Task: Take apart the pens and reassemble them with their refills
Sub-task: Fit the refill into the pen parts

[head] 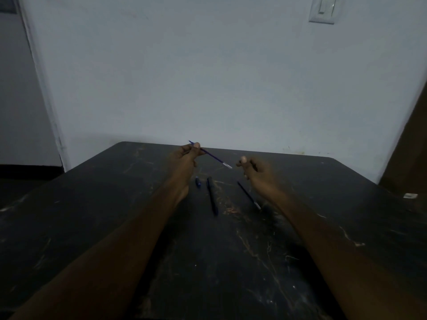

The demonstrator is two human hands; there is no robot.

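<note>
My left hand [188, 155] pinches a thin blue refill [213, 157] held above the table, its pale tip pointing right toward my right hand [253, 168]. That hand has its fingers curled; something small and dark seems to sit in them, but I cannot make it out. On the dark table [115, 204] between my forearms lie a small blue cap [198, 182], a dark pen barrel [212, 196] and a second thin dark refill [249, 195] with a pale tip.
The scratched dark table stands against a pale wall. A small white object [410, 195] lies near the table's right edge. A light switch [324, 9] is on the wall at the top right. A brown surface [411, 146] rises at the right.
</note>
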